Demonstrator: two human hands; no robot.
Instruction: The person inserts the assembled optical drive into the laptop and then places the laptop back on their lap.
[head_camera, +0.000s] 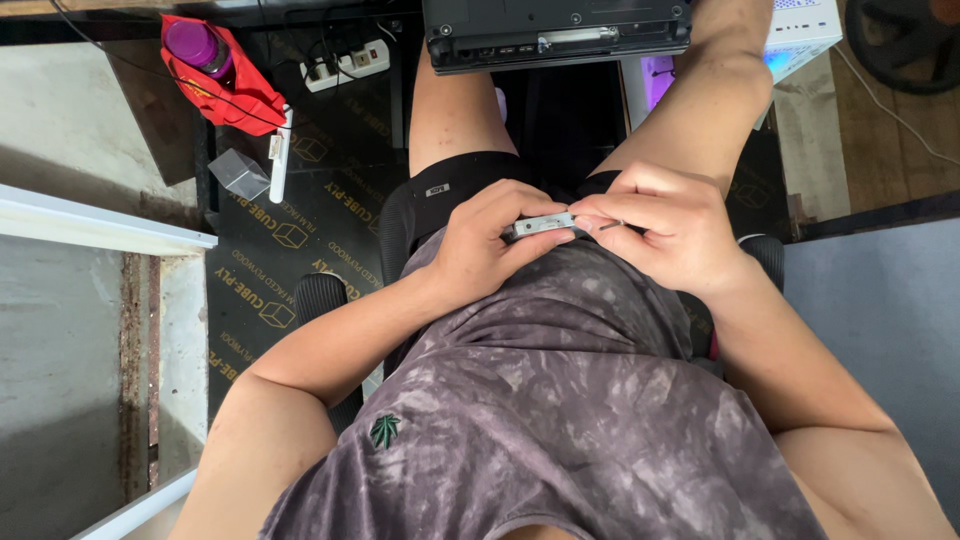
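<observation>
As we looked down: both hands met over our lap.
Left hand (487, 243): pinched shut on small grey metal part (540, 225).
Right hand (668, 230): fingers closed on part's other end w/ thin pin.
Handling: prob. light, stiff, slick; we'd grip the edges.
Beyond: black case (556, 32), printed floor mat (300, 215), power strip (345, 64).

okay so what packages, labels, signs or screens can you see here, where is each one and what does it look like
Printed floor sheet: black board under the chair, left of centre, with repeated gold lettering and cube outlines.
Shorts label: small pale rectangular tag on the black shorts, above the left hand.
Shirt emblem: small dark green leaf shape, lower left of the mottled grey shirt.
White box: top right, with glowing blue and purple panels.
No signs in view.
</observation>
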